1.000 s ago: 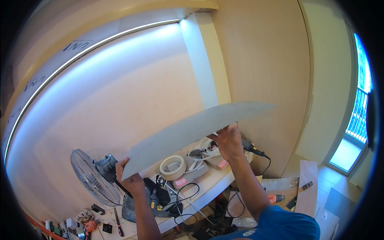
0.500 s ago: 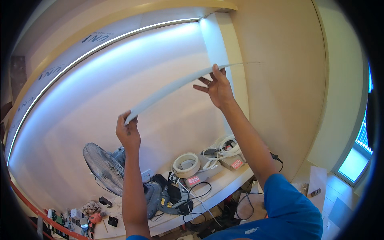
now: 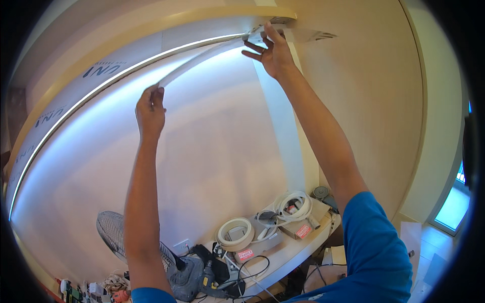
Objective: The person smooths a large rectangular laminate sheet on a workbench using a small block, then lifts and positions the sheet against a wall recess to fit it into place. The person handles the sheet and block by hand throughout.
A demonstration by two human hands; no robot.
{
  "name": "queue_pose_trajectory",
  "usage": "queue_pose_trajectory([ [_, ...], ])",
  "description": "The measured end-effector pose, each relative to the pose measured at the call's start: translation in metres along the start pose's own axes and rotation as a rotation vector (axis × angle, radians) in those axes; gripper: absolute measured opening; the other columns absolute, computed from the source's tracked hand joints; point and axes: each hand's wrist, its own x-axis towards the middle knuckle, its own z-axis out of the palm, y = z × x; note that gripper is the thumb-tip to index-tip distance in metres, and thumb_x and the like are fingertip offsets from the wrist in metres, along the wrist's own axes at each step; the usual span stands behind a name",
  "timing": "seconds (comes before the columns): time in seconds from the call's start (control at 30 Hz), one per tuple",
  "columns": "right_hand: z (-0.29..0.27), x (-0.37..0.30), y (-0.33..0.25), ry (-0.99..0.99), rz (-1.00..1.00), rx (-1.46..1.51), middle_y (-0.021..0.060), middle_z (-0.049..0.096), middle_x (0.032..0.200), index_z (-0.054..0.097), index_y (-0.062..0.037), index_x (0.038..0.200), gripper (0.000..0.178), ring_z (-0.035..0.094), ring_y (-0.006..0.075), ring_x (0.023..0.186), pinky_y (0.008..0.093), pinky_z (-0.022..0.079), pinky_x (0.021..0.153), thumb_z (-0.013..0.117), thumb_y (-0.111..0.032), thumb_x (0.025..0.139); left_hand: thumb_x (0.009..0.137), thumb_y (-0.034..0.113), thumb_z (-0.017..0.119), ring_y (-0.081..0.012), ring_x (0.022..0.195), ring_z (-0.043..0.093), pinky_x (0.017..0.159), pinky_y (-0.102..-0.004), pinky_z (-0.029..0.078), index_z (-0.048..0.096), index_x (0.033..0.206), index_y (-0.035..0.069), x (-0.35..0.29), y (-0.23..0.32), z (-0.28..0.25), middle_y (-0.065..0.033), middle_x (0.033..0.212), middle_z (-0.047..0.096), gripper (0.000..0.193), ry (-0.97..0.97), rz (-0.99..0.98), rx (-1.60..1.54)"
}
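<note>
Behind right hand (image 3: 273,50), panel (image 3: 202,58) end, perhaps hidden.

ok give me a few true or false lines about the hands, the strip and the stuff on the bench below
1. Both hands are raised overhead on a long pale strip. True.
2. The left hand grips the strip's lower end. True.
3. The right hand hangs down by the bench. False: it is up by the ceiling corner, fingers spread against the strip's upper end.
4. A roll of pale tape lies on the bench. True.
5. The fan stands on the bench right of the tape. False: it stands low at the left, behind the left forearm.
6. The lit band along the wall is dark. False: it glows brightly.
</note>
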Motion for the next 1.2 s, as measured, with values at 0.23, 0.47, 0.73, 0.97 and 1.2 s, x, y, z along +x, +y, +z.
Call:
queue_pose_trajectory([
  [0.23, -0.007, 0.065, -0.021, 0.018, -0.022, -0.008, 0.0208, 0.024, 0.162, 0.017, -0.0139, 0.164, 0.096, 0.047, 0.0494, 0.135, 0.0645, 0.049, 0.105, 0.072, -0.055, 0.096, 0.101, 0.007, 0.068, -0.0303, 0.089, 0.076, 0.082, -0.0375, 0.058, 0.073, 0.115, 0.003, 0.099, 0.021, 0.026, -0.0188, 0.099, 0.078, 0.016, 0.145, 0.593, 0.348],
  [0.47, -0.019, 0.131, -0.023, -0.019, -0.001, 0.074, 0.0163, 0.039, 0.143, 0.032, -0.0172, 0.153, 0.084, 0.059, 0.0453, 0.121, 0.064, 0.059, 0.093, 0.078, -0.052, 0.092, 0.103, 0.009, 0.065, -0.0313, 0.092, 0.078, 0.081, -0.0406, 0.059, 0.072, 0.114, 0.002, 0.169, 0.03, 0.024, -0.019, 0.097, 0.078, 0.014, 0.049, 0.607, 0.449],
  [0.73, -0.02, 0.141, -0.014, -0.003, 0.016, 0.054, 0.0145, 0.036, 0.153, 0.032, -0.0189, 0.153, 0.085, 0.059, 0.045, 0.118, 0.0636, 0.059, 0.089, 0.077, -0.055, 0.091, 0.104, 0.012, 0.064, -0.0297, 0.093, 0.079, 0.083, -0.0397, 0.059, 0.073, 0.113, 0.0, 0.183, 0.029, 0.023, -0.0195, 0.099, 0.079, 0.017, 0.015, 0.613, 0.529],
  [0.97, -0.025, 0.157, 0.001, 0.025, 0.069, 0.037, 0.0099, 0.032, 0.163, 0.028, -0.0205, 0.158, 0.09, 0.062, 0.0414, 0.116, 0.062, 0.06, 0.089, 0.077, -0.055, 0.09, 0.102, 0.017, 0.067, -0.0348, 0.09, 0.078, 0.081, -0.0428, 0.058, 0.073, 0.116, 0.002, 0.198, 0.023, 0.018, -0.02, 0.098, 0.078, 0.021, 0.022, 0.594, 0.563],
  [1.2, -0.03, 0.16, 0.003, -0.023, 0.072, -0.012, 0.0099, 0.029, 0.165, 0.027, -0.0168, 0.16, 0.097, 0.055, 0.0422, 0.126, 0.0634, 0.058, 0.092, 0.078, -0.055, 0.088, 0.099, 0.019, 0.071, -0.0385, 0.086, 0.075, 0.079, -0.0458, 0.056, 0.075, 0.107, 0.001, 0.181, 0.032, 0.018, -0.0217, 0.096, 0.077, 0.02, -0.004, 0.547, 0.688],
])
